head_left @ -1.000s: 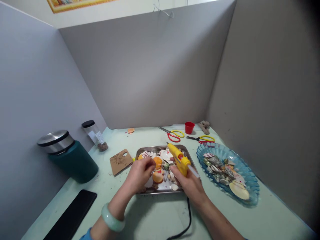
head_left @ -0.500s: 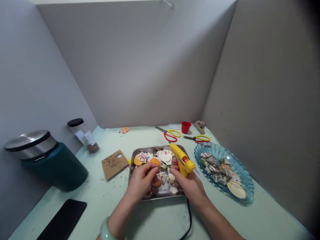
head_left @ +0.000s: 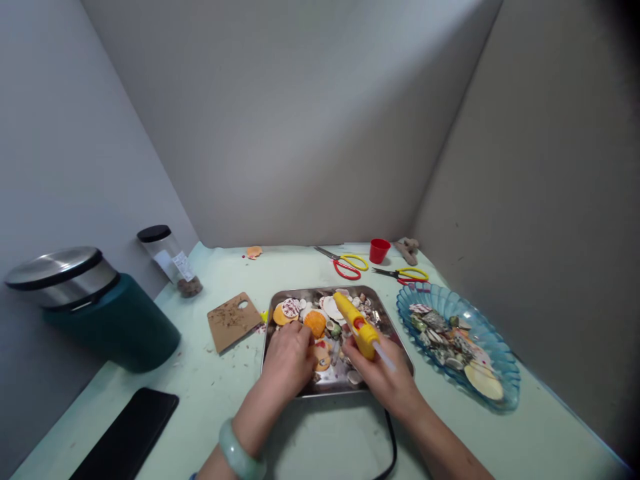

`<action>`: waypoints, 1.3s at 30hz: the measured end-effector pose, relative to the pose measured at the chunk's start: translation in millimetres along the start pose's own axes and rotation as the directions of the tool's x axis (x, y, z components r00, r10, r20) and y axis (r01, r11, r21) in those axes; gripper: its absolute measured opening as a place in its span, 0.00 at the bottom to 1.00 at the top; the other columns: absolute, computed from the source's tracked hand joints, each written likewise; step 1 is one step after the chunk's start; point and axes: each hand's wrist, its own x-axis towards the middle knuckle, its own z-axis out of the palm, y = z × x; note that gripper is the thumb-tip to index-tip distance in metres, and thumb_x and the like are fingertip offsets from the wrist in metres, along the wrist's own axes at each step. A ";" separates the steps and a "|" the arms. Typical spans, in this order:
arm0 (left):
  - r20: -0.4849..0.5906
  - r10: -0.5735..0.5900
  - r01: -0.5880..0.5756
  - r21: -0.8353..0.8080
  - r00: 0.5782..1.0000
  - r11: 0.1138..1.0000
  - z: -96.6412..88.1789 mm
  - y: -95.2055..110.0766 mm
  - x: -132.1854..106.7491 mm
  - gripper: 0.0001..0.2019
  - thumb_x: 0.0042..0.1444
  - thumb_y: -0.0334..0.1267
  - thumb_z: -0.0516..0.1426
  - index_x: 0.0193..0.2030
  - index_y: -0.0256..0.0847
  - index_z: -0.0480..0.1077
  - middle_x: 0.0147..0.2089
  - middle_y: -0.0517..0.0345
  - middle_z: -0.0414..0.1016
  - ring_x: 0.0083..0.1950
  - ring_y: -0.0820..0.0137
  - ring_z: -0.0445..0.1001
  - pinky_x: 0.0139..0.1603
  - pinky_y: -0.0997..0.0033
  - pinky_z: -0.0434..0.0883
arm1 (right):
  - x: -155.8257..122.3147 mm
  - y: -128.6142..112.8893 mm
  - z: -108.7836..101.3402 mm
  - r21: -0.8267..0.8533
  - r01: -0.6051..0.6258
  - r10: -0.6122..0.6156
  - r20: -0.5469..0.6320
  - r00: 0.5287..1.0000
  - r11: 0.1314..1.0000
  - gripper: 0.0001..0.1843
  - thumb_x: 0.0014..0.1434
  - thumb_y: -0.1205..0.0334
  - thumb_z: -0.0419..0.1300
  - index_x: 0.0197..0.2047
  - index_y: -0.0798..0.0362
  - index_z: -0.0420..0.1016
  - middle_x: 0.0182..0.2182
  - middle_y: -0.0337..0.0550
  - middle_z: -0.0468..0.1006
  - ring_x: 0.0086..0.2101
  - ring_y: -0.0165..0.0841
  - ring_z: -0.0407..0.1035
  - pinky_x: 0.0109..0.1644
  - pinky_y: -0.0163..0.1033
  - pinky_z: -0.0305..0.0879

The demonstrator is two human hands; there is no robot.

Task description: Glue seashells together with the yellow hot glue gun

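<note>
My right hand (head_left: 384, 373) is closed around a yellow hot glue gun (head_left: 353, 317), its clear glue stick poking out at the rear, above the right part of a metal tray (head_left: 395, 340). Over the tray's left side, my left hand (head_left: 290, 357) reaches down with curled fingers; the fingertips and anything in them are hidden. Seashells lie in the tray, among them an orange scallop shell (head_left: 315, 323) just beyond my left fingers and a speckled shell (head_left: 291, 307). Between the hands lies an orange shell piece (head_left: 323, 359) with a red mark.
A blue glass dish (head_left: 505, 363) of shells stands at right. Two scissors (head_left: 345, 263), a red cup (head_left: 379, 251) and driftwood (head_left: 409, 251) lie behind. At left are a brown board (head_left: 227, 327), a jar (head_left: 173, 261), a green flask (head_left: 115, 323) and a phone (head_left: 127, 433).
My left hand has moved away from my right one and down into the tray's left side. Clear strands that stretched between the hands no longer show. The view has shifted slightly.
</note>
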 end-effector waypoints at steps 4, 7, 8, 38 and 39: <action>-0.036 -0.037 0.030 -0.161 0.999 0.987 -4.7 1.0 -0.1 0.02 0.51 0.33 0.57 0.29 0.39 0.67 0.33 0.52 0.73 0.37 0.63 0.71 0.37 0.66 0.63 | -1.3 -1.3 0.0 -0.034 -0.002 0.002 -0.003 1.000 0.999 0.11 0.59 0.53 0.57 0.33 0.52 0.71 0.24 0.38 0.75 0.25 0.34 0.68 0.30 0.36 0.61; -0.097 -0.152 0.104 -0.384 0.984 0.918 -8.8 1.1 -0.6 0.05 0.53 0.35 0.56 0.27 0.40 0.66 0.27 0.57 0.72 0.31 0.67 0.70 0.32 0.69 0.62 | -0.9 0.4 -0.1 0.000 -0.035 0.035 -0.025 0.999 0.999 0.13 0.58 0.50 0.59 0.35 0.53 0.73 0.25 0.39 0.75 0.26 0.34 0.68 0.31 0.37 0.63; -0.116 -0.196 0.117 -0.485 0.974 0.867 -9.6 1.0 -0.9 0.06 0.53 0.37 0.56 0.27 0.40 0.66 0.26 0.58 0.71 0.30 0.68 0.70 0.31 0.71 0.62 | -0.5 1.4 -0.3 0.031 -0.055 0.055 -0.028 0.998 0.998 0.15 0.57 0.50 0.59 0.37 0.53 0.74 0.26 0.40 0.76 0.27 0.35 0.69 0.32 0.37 0.64; 0.082 -0.416 0.042 -0.994 0.905 -0.105 -16.4 3.0 -10.2 0.20 0.45 0.42 0.65 0.42 0.35 0.66 0.25 0.62 0.74 0.20 0.75 0.71 0.21 0.77 0.69 | -2.4 6.9 -15.4 0.035 -0.161 0.140 0.341 0.930 0.986 0.20 0.56 0.47 0.60 0.46 0.50 0.80 0.28 0.42 0.77 0.28 0.37 0.71 0.31 0.39 0.68; 0.077 -0.413 0.032 -0.993 0.908 -0.115 -16.3 2.3 -10.4 0.20 0.46 0.42 0.65 0.42 0.35 0.66 0.25 0.62 0.74 0.20 0.75 0.71 0.21 0.77 0.69 | -2.3 6.6 -16.0 0.027 -0.157 0.138 0.344 0.929 0.987 0.20 0.56 0.47 0.60 0.46 0.50 0.80 0.28 0.42 0.77 0.29 0.37 0.71 0.32 0.39 0.68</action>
